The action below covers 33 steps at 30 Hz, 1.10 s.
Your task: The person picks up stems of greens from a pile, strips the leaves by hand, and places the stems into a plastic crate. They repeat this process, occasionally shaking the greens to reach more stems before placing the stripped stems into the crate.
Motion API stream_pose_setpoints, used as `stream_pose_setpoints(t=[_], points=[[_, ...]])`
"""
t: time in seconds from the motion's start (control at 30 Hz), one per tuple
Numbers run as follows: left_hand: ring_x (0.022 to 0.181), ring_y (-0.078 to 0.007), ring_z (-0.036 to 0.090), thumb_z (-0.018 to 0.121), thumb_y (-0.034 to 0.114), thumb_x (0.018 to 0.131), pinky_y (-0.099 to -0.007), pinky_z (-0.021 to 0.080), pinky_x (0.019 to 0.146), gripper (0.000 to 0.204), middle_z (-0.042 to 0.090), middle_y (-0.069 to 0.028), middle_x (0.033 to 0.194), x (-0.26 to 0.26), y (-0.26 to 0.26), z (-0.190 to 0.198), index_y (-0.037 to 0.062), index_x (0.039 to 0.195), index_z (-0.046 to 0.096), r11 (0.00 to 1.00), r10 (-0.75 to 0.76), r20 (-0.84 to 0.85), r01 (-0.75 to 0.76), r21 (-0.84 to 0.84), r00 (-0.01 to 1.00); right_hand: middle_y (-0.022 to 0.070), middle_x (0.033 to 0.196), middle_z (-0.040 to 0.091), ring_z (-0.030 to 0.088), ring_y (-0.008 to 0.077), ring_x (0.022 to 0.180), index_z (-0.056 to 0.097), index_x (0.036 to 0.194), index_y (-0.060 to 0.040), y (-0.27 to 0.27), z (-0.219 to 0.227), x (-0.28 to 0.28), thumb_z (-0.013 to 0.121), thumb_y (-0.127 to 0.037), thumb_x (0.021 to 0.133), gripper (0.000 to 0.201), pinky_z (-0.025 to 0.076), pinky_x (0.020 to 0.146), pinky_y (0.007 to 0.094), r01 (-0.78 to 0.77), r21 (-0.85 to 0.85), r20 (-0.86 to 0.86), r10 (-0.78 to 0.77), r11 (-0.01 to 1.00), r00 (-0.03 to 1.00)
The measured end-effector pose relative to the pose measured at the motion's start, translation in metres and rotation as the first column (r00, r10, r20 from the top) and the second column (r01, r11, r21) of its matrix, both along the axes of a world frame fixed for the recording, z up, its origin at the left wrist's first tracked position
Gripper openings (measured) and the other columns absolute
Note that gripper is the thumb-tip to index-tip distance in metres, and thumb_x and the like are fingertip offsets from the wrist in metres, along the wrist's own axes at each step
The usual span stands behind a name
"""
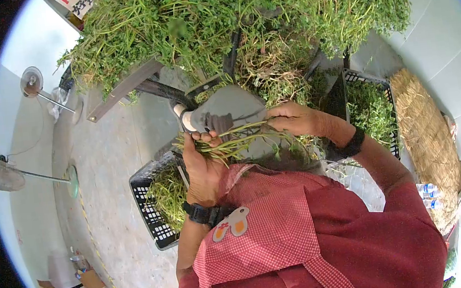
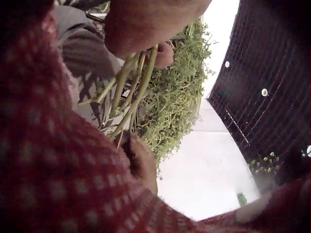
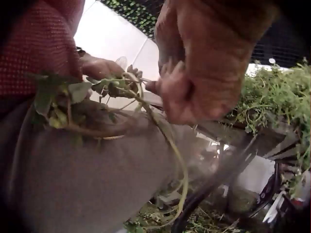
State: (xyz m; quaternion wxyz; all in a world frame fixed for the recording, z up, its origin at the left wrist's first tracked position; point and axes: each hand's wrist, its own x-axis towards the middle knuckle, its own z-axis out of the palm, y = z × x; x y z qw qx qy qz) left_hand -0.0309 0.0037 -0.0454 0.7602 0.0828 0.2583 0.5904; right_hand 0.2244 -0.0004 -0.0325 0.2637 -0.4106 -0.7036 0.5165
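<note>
My left hand [image 1: 202, 166] gripping a bunch of green stems [image 1: 236, 140], my right hand [image 1: 294, 119] fingers pinching their far ends, black basket [image 1: 147, 209] near left.

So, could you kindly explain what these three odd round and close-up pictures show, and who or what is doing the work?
No machine here: a person in a red shirt and checked apron works with bare hands. The round picture comes from a camera on the person's head, looking down. The other two come from cameras strapped to each wrist, so they sit very near the fingers.

In the head view the left hand grips a small bunch of green stems over the lap, while the right hand pinches the stems from the other side. A big heap of the same greens lies ahead. A black crate holding more greens stands at the person's left on the concrete floor, and another crate stands at the right, beside a straw mat. Two standing fans are off to the left.
</note>
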Motion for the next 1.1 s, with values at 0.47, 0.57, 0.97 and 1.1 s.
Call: stream_pose_setpoints(t=[0.47, 0.57, 0.97, 1.1], points=[[0.048, -0.0119, 0.024, 0.031, 0.037, 0.098, -0.0251, 0.029, 0.047, 0.040, 0.025, 0.0022, 0.052, 0.006, -0.003, 0.024, 0.0127, 0.066, 0.036, 0.996, 0.054, 0.036, -0.056, 0.064, 0.998, 0.0154, 0.071, 0.054, 0.057, 0.0271, 0.065, 0.054, 0.076, 0.0036, 0.047, -0.065, 0.078, 0.050, -0.014, 0.085, 0.020, 0.045, 0.057, 0.0347, -0.198, 0.816, 0.521, -0.543, 0.543, 0.659], [0.048, -0.0121, 0.027, 0.031, 0.037, 0.097, -0.0250, 0.030, 0.048, 0.041, 0.028, 0.0015, 0.052, 0.010, -0.003, 0.022, 0.0121, 0.065, 0.037, 0.995, 0.099, 0.053, -0.100, 0.009, 0.994, 0.0136, 0.065, 0.056, 0.056, 0.0236, 0.056, 0.059, 0.081, 0.0027, -0.009, 0.004, 0.032, 0.061, -0.021, 0.080, 0.024, 0.043, 0.052, 0.0335, 0.172, 0.448, 0.282, -0.320, 0.878, 0.904], [0.049, -0.0115, 0.028, 0.033, 0.037, 0.097, -0.0241, 0.029, 0.046, 0.041, 0.028, 0.0019, 0.053, 0.005, -0.005, 0.025, 0.0115, 0.066, 0.038, 0.993, 0.117, 0.090, -0.118, 0.008, 0.989, 0.0118, 0.062, 0.057, 0.056, 0.0231, 0.054, 0.064, 0.084, -0.0013, -0.038, -0.024, -0.020, 0.059, -0.026, 0.081, 0.025, 0.042, 0.050, 0.0347, 0.159, 0.317, 0.153, -0.216, 0.935, 0.964], [0.046, -0.0113, 0.023, 0.030, 0.037, 0.097, -0.0235, 0.029, 0.046, 0.041, 0.024, 0.0036, 0.051, -0.001, -0.006, 0.018, 0.0140, 0.064, 0.035, 0.996, 0.021, 0.049, -0.025, 0.083, 0.999, -0.0016, 0.066, 0.054, 0.048, 0.0073, 0.051, 0.060, 0.092, -0.0021, -0.026, -0.043, 0.023, 0.054, -0.016, 0.086, 0.016, 0.035, 0.042, 0.0236, 0.025, -0.462, -0.505, -0.286, 0.887, 0.814]])
